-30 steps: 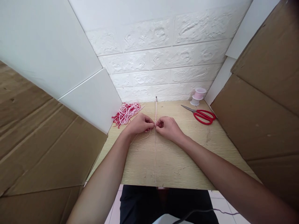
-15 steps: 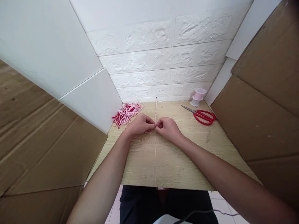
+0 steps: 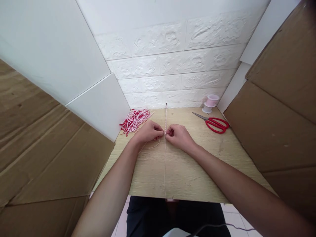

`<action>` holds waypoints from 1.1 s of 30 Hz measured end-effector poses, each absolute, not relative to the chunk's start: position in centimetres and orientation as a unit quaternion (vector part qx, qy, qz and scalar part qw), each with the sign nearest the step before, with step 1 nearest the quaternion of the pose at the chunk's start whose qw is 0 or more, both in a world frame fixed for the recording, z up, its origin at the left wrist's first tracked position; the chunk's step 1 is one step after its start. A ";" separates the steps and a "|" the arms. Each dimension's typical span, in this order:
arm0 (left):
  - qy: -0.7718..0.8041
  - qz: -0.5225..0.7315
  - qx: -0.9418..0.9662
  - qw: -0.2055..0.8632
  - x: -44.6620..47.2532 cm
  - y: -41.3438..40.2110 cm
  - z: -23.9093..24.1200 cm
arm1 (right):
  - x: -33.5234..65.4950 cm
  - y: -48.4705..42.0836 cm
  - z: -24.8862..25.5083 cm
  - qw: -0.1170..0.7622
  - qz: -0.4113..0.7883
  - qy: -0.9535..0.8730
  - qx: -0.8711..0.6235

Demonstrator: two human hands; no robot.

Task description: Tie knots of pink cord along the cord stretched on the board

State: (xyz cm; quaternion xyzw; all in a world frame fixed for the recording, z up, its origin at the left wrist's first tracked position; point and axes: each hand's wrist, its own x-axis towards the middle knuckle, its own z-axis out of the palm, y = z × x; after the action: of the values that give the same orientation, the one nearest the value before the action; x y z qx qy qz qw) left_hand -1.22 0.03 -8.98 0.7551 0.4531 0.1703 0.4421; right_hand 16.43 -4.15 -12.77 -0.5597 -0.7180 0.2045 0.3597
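Note:
A pale pink-white knotted cord (image 3: 166, 116) runs down from a small dark hook (image 3: 166, 104) at the back of the wooden board. Below the knots it continues as a thin straight string (image 3: 165, 168) to the board's front edge. My left hand (image 3: 151, 131) is closed in a pinch on thin thread just left of the cord; loose thread (image 3: 151, 148) loops beneath it. On the cord's other side, my right hand (image 3: 179, 135) pinches thread between thumb and forefinger. The fingertips hide the exact place where the threads meet.
A tangled heap of red and pink-white cords (image 3: 135, 119) lies at the back left. Red-handled scissors (image 3: 214, 123) rest at the right, near two stacked thread spools (image 3: 211, 102). Cardboard panels (image 3: 278, 121) flank the wooden board (image 3: 192, 177), with a white brick-pattern wall behind.
My fingertips have drawn slightly apart, opening a small gap on the left side of the cord. The whole view has shifted a little; the other things stay put.

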 end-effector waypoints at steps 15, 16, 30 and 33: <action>0.454 0.169 0.753 0.445 -1.2 0.1 -9.0 | 16.6 -4.0 -13.0 0.361 0.190 -0.738 -0.537; 0.457 0.170 0.752 0.443 -1.2 0.1 -8.9 | 16.6 -4.0 -12.9 0.364 0.192 -0.736 -0.537; 0.449 0.165 0.760 0.440 -1.3 0.0 -8.9 | 16.6 -4.0 -13.0 0.349 0.188 -0.744 -0.538; 0.459 0.170 0.752 0.442 -1.3 0.0 -8.9 | 16.8 -4.0 -12.8 0.356 0.188 -0.745 -0.532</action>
State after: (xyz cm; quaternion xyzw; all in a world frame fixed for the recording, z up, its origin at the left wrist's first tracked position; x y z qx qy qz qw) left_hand -1.34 0.05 -8.92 0.7519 0.4586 0.1695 0.4423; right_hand 16.76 -4.04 -12.84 -0.5319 -0.7450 0.1881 0.3561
